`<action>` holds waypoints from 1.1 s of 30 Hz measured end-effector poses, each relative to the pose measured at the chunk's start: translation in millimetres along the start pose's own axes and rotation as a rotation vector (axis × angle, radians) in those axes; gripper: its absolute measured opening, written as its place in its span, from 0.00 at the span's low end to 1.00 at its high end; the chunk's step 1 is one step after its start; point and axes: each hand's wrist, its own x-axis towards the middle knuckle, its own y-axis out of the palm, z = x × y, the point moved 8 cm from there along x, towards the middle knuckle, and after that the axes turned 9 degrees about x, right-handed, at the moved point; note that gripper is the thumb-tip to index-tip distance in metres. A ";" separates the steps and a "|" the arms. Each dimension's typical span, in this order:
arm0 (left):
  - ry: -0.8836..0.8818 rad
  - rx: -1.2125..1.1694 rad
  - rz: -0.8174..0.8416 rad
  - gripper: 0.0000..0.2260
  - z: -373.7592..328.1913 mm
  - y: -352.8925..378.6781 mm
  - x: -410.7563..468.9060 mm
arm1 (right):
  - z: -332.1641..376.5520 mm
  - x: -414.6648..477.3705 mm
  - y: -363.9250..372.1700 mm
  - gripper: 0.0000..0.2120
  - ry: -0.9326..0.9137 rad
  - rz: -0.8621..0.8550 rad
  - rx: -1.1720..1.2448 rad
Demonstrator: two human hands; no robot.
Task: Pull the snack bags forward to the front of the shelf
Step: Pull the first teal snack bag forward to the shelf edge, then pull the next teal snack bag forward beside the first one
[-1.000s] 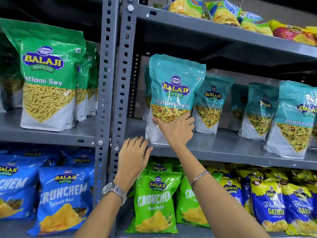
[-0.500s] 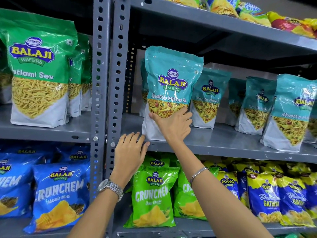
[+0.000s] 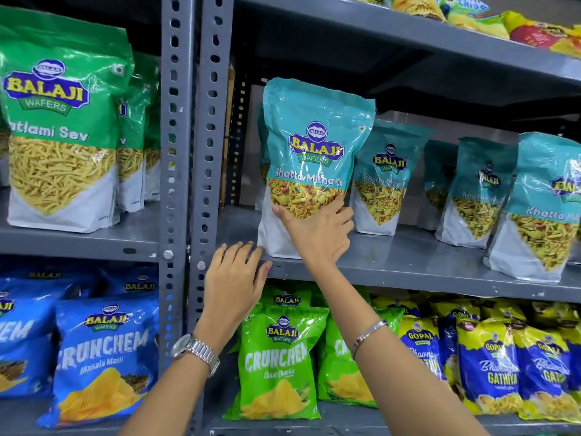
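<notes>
A teal Balaji Khatta Mitha bag [image 3: 314, 143] stands upright at the front edge of the grey middle shelf [image 3: 408, 265]. My right hand [image 3: 317, 237] grips its lower part, thumb on the front and fingers round the right side. My left hand [image 3: 234, 284] is open with fingers spread at the shelf edge, fingertips by the bag's lower left corner. Another teal bag [image 3: 261, 171] peeks out behind it. Further back stand a second bag [image 3: 386, 177] and a third [image 3: 478, 190], while one at the right [image 3: 544, 209] is near the front.
A perforated grey upright [image 3: 179, 152] divides the bays. Green sev bags [image 3: 59, 121] fill the left shelf. Below are blue Crunchem bags [image 3: 103, 357], green Crunchem bags [image 3: 276, 357] and Gopal bags [image 3: 490, 366]. Yellow bags [image 3: 471, 14] lie on the top shelf.
Only the view has shifted a little. Both hands and the teal bag keep their places on the shelf.
</notes>
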 end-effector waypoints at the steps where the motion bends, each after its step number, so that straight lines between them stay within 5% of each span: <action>1: -0.006 -0.007 -0.026 0.19 -0.1 -1.4 -0.6 | -1.2 0.3 -0.8 0.57 0.009 0.011 0.018; 10: 0.044 -0.220 -0.361 0.14 -51.9 -24.1 -18.8 | -60.1 48.2 -66.8 0.45 0.091 -0.046 0.214; 21: 0.159 -0.277 -0.086 0.16 -174.7 16.5 19.1 | -129.0 161.6 -73.6 0.40 0.096 -0.096 0.055; 33: 0.125 -0.032 -0.214 0.17 -182.7 31.4 20.6 | -163.8 225.3 20.3 0.61 0.159 0.123 0.094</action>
